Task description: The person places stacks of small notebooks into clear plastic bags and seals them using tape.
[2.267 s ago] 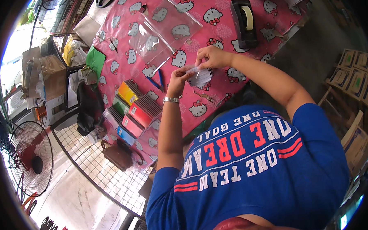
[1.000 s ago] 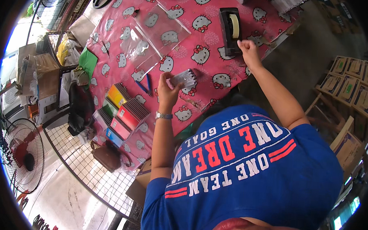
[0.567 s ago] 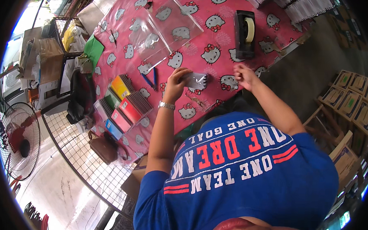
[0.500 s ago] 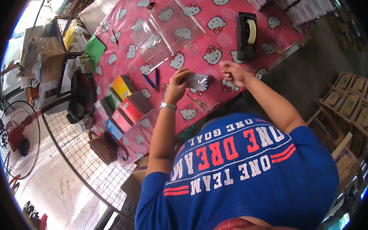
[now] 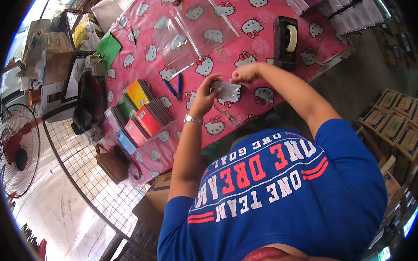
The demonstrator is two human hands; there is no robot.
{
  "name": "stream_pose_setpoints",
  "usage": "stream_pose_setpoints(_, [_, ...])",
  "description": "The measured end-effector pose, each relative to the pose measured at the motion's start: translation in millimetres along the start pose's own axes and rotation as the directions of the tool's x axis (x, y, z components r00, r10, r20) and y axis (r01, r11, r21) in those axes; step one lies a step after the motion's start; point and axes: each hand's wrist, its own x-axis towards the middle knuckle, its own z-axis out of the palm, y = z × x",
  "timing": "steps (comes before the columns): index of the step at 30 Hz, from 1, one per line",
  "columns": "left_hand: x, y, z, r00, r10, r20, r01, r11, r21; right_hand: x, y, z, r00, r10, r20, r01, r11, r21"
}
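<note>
A small pale notepad (image 5: 229, 91) with a black spiral along its right edge is gripped at its left side by my left hand (image 5: 206, 94), low over the pink patterned tablecloth. Close above its upper right corner is my right hand (image 5: 247, 73), slightly blurred, with the fingers pinched together. Whatever that pinch may hold is too small to see. Left of my left hand lie blue-handled pliers (image 5: 178, 88). Farther left stand stacks of small notebooks (image 5: 146, 121) with yellow, green, red, pink, blue and grey covers.
Clear plastic sleeves (image 5: 199, 32) lie at the table's far side. A black tape dispenser (image 5: 283, 52) stands toward the right edge, with white spiral-bound stacks (image 5: 354, 15) beyond. A brown bag (image 5: 112, 166), a fan (image 5: 20, 150) and cartons (image 5: 396, 122) surround the table.
My right hand has moved left, from well right of the notepad to its upper right corner. My left hand keeps its grip, and the notepad looks flatter toward the view.
</note>
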Motion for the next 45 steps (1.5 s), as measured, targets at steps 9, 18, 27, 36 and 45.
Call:
stream_pose_setpoints(9, [8, 1, 20, 0.842, -0.277, -0.463, 0.034, 0.883, -0.468, -37, -11, 97, 0.522, -0.364, -0.771, 0.388, 0.907, -0.165])
stream_pose_setpoints(18, [26, 108, 59, 0.918, -0.045, -0.393, -0.104, 0.931, -0.349, -183, -65, -120, -0.393, 0.006, -0.92, 0.674, 0.682, -0.284])
stream_pose_setpoints(27, [-33, 34, 61, 0.846, -0.32, -0.426, 0.086, 0.871, -0.484, -198, 16, -236, -0.44, 0.571, -0.693, 0.24, 0.818, 0.522])
stream_pose_setpoints(36, [-75, 18, 41, 0.809, -0.331, -0.487, 0.023, 0.844, -0.536, -166, 59, -16, 0.007, -0.118, -0.993, 0.592, 0.801, -0.091])
stream_pose_setpoints(45, [-137, 0, -39, 0.631, -0.252, -0.734, -0.199, 0.862, -0.466, -72, 45, -1, -0.218, -0.342, -0.914, -0.127, 0.939, -0.321])
